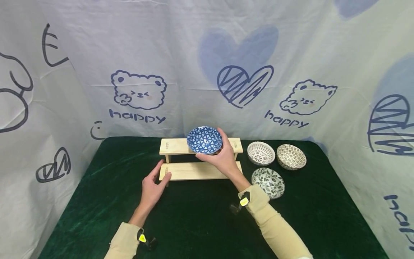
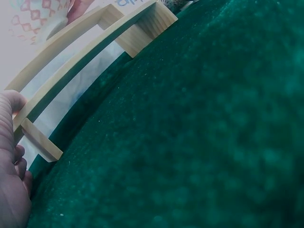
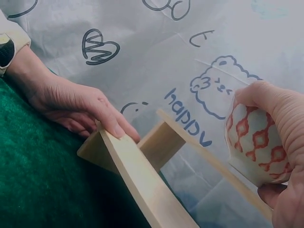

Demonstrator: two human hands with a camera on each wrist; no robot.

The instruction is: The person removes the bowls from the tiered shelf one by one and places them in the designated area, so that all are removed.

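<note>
A bowl (image 1: 204, 139) with blue-and-white triangles inside is over the upper board of a two-tier wooden shelf (image 1: 197, 171). My right hand (image 1: 224, 161) grips it at its right side, thumb at the front. The right wrist view shows red diamond patterns on the bowl's outside (image 3: 259, 145), with fingers and thumb on opposite sides. My left hand (image 1: 152, 187) holds the left end of the lower board, its thumb on top in the right wrist view; the fingers underneath are partly hidden.
Right of the shelf stand a white patterned bowl (image 1: 261, 153), a brown-patterned bowl (image 1: 291, 157) and, nearer, a green leaf-patterned bowl (image 1: 268, 183). All rest on a dark green cloth (image 1: 200, 219). A printed white curtain (image 1: 191, 100) hangs close behind the shelf.
</note>
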